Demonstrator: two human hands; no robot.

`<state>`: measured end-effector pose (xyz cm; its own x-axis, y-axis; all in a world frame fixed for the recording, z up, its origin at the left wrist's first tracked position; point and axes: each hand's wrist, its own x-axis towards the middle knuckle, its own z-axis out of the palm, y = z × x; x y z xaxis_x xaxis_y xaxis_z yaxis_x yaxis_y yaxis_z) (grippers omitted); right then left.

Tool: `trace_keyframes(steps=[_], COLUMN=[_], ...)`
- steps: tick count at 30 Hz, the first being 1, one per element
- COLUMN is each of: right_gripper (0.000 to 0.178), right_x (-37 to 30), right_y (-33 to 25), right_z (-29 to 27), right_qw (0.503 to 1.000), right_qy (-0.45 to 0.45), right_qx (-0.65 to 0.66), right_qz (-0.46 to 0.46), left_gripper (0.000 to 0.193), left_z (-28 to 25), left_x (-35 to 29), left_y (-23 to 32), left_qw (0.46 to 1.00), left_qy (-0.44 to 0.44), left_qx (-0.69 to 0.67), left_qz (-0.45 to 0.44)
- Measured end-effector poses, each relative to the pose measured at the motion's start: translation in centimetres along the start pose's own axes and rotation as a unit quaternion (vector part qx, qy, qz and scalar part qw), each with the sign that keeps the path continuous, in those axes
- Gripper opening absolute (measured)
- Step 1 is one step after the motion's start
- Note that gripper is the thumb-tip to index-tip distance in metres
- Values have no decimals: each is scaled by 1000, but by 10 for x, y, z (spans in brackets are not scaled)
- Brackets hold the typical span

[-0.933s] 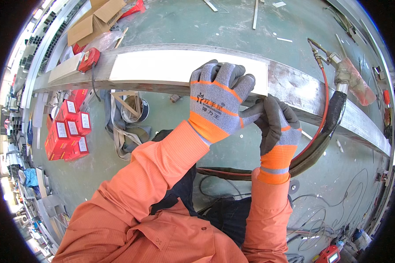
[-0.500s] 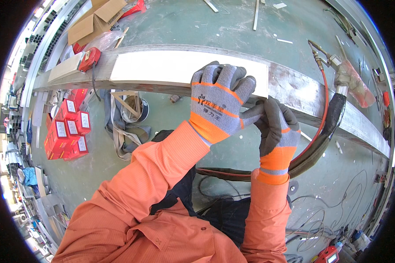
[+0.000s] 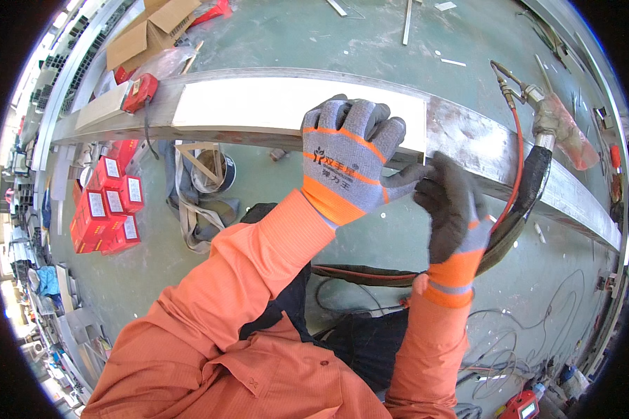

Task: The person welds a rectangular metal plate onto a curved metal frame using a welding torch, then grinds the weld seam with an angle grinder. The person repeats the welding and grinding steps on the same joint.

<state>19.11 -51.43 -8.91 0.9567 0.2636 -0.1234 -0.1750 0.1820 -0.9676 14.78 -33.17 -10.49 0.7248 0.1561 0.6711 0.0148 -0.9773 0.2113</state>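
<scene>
A long white plate (image 3: 251,101) lies on top of a grey metal beam (image 3: 468,140) that runs across the view. My left hand (image 3: 349,150), in a grey and orange work glove, bends its fingers over the plate near its right end. Its thumb stretches right, below the plate's near edge. Just right of that thumb is my right hand (image 3: 454,209), gloved alike and smeared by motion. Its fingers look partly bent near the plate's right corner. Whether anything small is between them is hidden.
A red tape measure (image 3: 141,93) sits on the beam's left part beside another pale strip (image 3: 105,107). A hose-fed torch (image 3: 544,115) leans over the beam's right side. Red boxes (image 3: 105,209), a bucket (image 3: 220,174) and loose cables (image 3: 517,363) lie on the floor.
My right hand has moved a little right and away from my left thumb, turning as it goes. The left hand has stayed on the white plate.
</scene>
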Motion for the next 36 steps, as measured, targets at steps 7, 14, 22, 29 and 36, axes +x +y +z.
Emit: trace_keyframes(steps=[7, 14, 22, 29, 36], right_gripper=[31, 26, 39, 38, 37], right_x=[38, 18, 2, 11, 2], right_y=[-58, -70, -16, -23, -41], right_z=[-126, -37, -10, -4, -6], right_qw=[714, 959, 970, 901, 918], right_qy=[134, 54, -83, -128, -132], right_qx=[-522, -267, -230, -374, -362], right_qz=[-447, -76, 3, -176, -91], left_gripper=[60, 60, 62, 61, 61], left_z=[2, 1, 0, 3, 6], left_x=[4, 2, 3, 2, 1], left_y=[4, 2, 5, 4, 5], left_qw=[1000, 1000, 1000, 1000, 1000], left_qy=[3, 20, 7, 7, 18], left_qx=[-4, 1, -3, 5, 0], left_qz=[-8, -6, -4, 2, -4])
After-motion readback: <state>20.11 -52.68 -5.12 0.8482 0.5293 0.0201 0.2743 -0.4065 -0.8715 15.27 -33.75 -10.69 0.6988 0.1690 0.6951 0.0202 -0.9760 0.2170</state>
